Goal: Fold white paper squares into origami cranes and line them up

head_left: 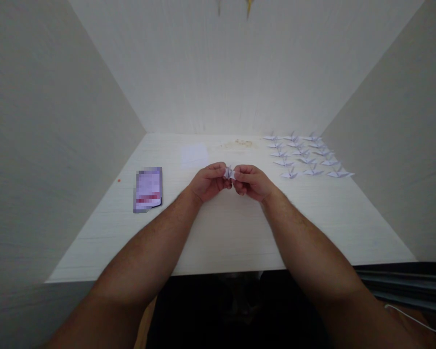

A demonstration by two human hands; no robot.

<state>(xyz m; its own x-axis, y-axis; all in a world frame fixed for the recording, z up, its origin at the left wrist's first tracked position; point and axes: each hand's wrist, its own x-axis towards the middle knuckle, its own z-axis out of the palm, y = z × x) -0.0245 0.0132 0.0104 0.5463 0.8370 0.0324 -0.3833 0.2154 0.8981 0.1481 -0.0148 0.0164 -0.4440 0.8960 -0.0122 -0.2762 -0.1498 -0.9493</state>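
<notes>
Between my two hands, over the middle of the white table, is a small white paper crane. My left hand pinches its left side between thumb and fingers. From the other side, my right hand grips the opposite end in the same way. The fingers cover much of the crane, so its outer ends are hidden. Off to the right stand several finished-looking white paper cranes in rough rows, apart from my hands.
White paper sheets lie behind my left hand. A tablet-like device, its screen blurred, rests on the left, near a small orange dot. Light brown crumb-like marks show near the back wall. Side walls enclose the table.
</notes>
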